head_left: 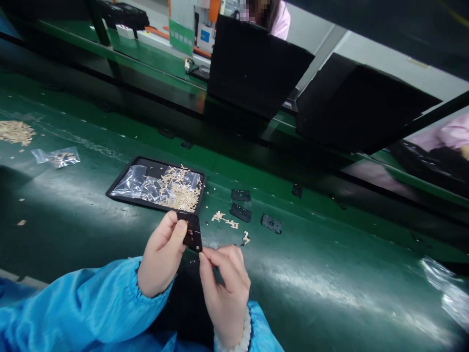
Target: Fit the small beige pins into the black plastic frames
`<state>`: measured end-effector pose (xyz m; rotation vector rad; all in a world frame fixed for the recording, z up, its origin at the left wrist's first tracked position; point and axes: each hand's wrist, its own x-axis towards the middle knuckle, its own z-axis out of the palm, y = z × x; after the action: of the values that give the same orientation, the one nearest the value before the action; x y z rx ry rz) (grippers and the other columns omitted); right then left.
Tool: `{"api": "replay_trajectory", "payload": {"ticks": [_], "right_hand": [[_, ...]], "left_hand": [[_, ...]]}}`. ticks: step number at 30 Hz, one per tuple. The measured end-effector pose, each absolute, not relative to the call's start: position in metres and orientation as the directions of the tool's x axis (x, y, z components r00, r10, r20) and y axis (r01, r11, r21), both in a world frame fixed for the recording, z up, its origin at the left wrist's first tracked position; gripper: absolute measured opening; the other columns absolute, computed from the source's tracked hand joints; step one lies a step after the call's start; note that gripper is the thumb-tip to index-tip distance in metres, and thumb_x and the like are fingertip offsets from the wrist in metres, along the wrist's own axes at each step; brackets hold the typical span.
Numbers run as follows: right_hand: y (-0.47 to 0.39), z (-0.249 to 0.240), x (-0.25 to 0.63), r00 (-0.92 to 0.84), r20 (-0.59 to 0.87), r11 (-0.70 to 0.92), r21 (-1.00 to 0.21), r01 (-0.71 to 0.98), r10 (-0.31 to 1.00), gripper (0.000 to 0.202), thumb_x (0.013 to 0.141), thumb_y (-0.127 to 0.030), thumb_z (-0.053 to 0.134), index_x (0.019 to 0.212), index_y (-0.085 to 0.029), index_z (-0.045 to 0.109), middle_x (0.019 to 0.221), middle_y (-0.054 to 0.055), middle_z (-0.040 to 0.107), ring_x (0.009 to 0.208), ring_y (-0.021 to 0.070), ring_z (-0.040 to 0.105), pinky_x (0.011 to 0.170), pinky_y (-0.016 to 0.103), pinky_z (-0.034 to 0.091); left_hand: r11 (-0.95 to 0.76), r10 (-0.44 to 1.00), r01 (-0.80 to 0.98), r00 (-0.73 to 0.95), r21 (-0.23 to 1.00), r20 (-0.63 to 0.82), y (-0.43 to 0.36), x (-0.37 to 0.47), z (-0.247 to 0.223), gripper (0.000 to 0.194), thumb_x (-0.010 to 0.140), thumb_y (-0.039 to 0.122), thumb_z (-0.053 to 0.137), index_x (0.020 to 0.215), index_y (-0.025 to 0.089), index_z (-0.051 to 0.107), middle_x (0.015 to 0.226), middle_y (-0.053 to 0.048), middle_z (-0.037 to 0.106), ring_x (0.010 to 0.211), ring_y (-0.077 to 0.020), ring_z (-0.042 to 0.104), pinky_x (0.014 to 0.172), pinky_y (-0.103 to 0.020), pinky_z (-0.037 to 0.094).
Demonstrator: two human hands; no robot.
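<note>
The flat black part (193, 233) is just below the frame's centre and slightly to its left, between the two hands and raised above the green desk (330, 274). The left hand (161, 259) has its grip clamped on the part's left side, thumb over the near face, so the part juts out to the right of that grip. From the right hand (226, 283), it lies up and to the left: thumb and forefinger tips are close together at its lower right corner, though I cannot tell whether they pinch the edge, a tiny piece or nothing. The left fingers hide too much to fix the long axis, but the exposed right edge runs nearly upright in the frame. Both hands are therefore at the part, the left covering more of it. Above, left of centre, sits a black tray (156, 169) with pale pieces (183, 196) and clear bags (131, 181); right of centre, three black plates (241, 213) lie near loose pale strips (232, 224).
</note>
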<state>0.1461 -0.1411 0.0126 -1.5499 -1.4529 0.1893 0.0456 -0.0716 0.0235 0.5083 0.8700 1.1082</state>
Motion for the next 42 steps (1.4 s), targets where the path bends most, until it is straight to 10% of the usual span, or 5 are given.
{"api": "replay_trajectory", "payload": {"ticks": [6,13,19,36,42], "right_hand": [[-0.147,0.009,0.138,0.079,0.601,0.188,-0.368,0.91,0.796,0.032,0.08,-0.006,0.058,0.111,-0.012,0.058,0.073,0.008,0.064,0.07,0.0206,0.056,0.069,0.039,0.041],[-0.139,0.013,0.165,0.309,0.266,0.145,-0.92,0.364,0.913,0.014,0.084,-0.014,0.055,0.089,-0.021,0.066,0.077,0.003,0.064,0.07,0.0146,0.06,0.062,0.028,0.048],[-0.12,0.0,0.168,0.262,0.069,0.07,-0.998,0.006,0.963,0.016,0.082,-0.023,0.06,0.095,-0.023,0.069,0.087,0.004,0.065,0.071,0.0136,0.06,0.064,0.028,0.051],[-0.126,-0.002,0.157,0.21,0.44,0.263,-0.788,0.557,0.873,0.026,0.082,-0.009,0.056,0.104,-0.022,0.061,0.092,0.007,0.064,0.085,0.0174,0.062,0.074,0.032,0.052],[-0.121,0.007,0.173,0.071,0.208,0.181,-0.943,0.28,0.975,0.039,0.076,-0.014,0.063,0.113,-0.023,0.055,0.089,0.002,0.056,0.069,0.011,0.058,0.063,0.025,0.052]], "left_hand": [[0.377,0.902,-0.677,0.113,0.632,-0.417,-0.077,0.043,0.014,0.012,0.078,0.009,0.061,0.079,0.021,0.057,0.076,0.0,0.063,0.075,-0.0145,0.061,0.066,-0.02,0.048],[0.587,0.792,-0.559,0.247,0.585,-0.558,-0.05,0.055,0.029,0.017,0.083,0.007,0.053,0.068,0.011,0.06,0.066,-0.004,0.062,0.056,-0.011,0.058,0.052,-0.02,0.05],[0.739,0.655,-0.53,0.42,0.416,-0.628,-0.051,0.058,0.021,0.029,0.088,0.006,0.043,0.066,0.009,0.062,0.063,-0.006,0.063,0.055,-0.0117,0.06,0.051,-0.02,0.052],[0.783,0.588,-0.514,0.426,0.351,-0.688,-0.05,0.064,0.024,0.038,0.091,0.007,0.037,0.061,0.008,0.059,0.058,-0.006,0.06,0.053,-0.0109,0.058,0.052,-0.02,0.051],[0.81,0.574,-0.454,0.492,0.37,-0.654,-0.049,0.063,0.019,0.036,0.092,0.013,0.035,0.065,0.01,0.058,0.058,-0.006,0.059,0.053,-0.015,0.058,0.051,-0.027,0.052]]}}
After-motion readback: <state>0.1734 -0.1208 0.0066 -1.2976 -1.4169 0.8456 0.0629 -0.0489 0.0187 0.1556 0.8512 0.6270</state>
